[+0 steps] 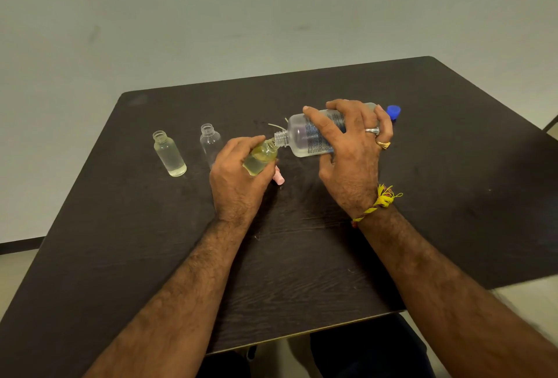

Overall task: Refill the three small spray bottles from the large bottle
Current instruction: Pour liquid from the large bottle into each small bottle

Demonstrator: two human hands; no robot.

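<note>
My right hand (350, 151) grips the large clear bottle (305, 136), tipped on its side with its open threaded neck pointing left. My left hand (238, 175) holds a small bottle (261, 155) tilted, its mouth touching the large bottle's neck; it holds yellowish-looking liquid. Two more small bottles stand uncapped on the dark table (302, 257): the far-left one (169, 154) has a little clear liquid at the bottom, the second one (210, 143) looks empty and is partly behind my left hand.
A blue cap (394, 112) lies behind my right hand. A pink spray cap (279, 178) lies under my left hand, and thin dip tubes (276, 126) show behind the bottle necks. The table's near edge is close to my body; a pale wall stands behind.
</note>
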